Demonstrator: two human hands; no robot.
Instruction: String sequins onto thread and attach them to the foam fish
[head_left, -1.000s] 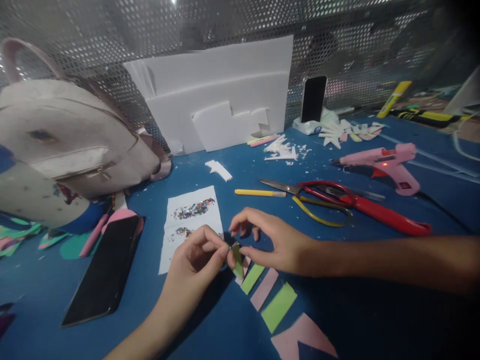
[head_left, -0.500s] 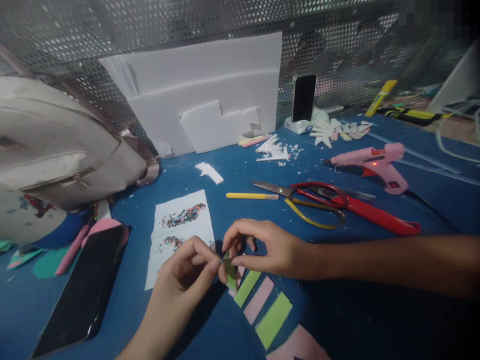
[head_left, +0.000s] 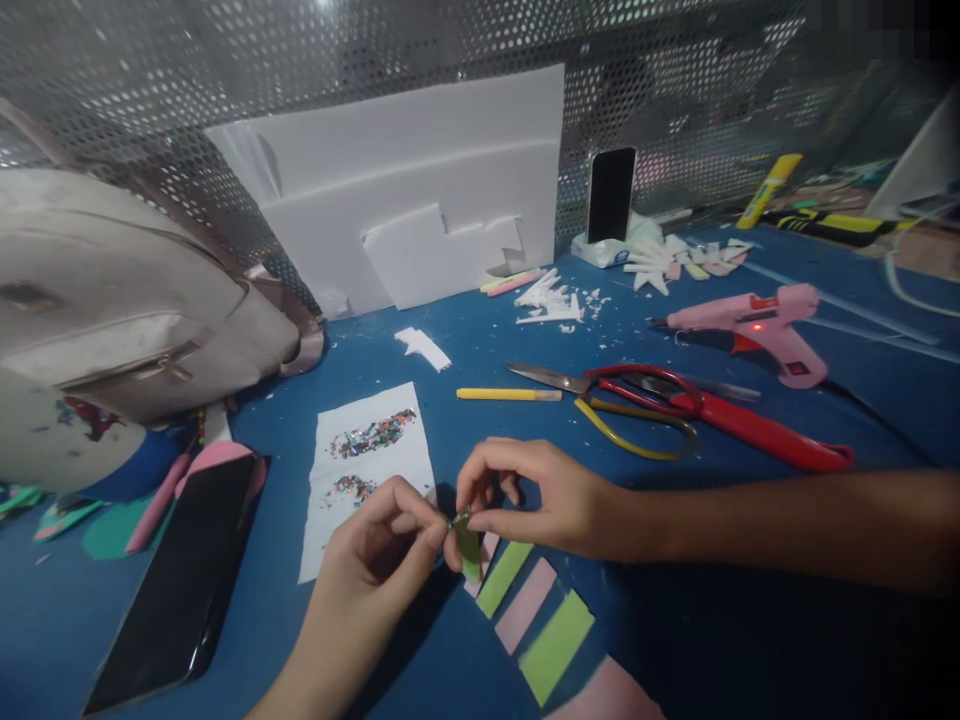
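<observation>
Between my two hands is a small green paper strip (head_left: 469, 553). My right hand (head_left: 551, 497) pinches its upper end between thumb and fingers. The thumb and forefinger of my left hand (head_left: 382, 555) are pressed together at the strip's top edge, on a tiny shiny bit too small to name. Just behind my left hand lies a white paper sheet (head_left: 319, 530) with two heaps of coloured glitter flakes (head_left: 375, 434). Pink and green paper strips (head_left: 526, 605) lie in a row below my right hand, the nearest partly covered.
Beyond my hands lie a yellow pen (head_left: 510, 395), red-handled scissors (head_left: 551, 378) and a pink glue gun (head_left: 780, 335) with a lit red light. White scraps (head_left: 551, 295) and a propped phone (head_left: 611, 195) stand farther back. At left are a black phone (head_left: 176, 590) and a pale backpack (head_left: 150, 290).
The whole view has shifted slightly, so things appear a little farther right. Both hands keep nearly the same pose at the green strip.
</observation>
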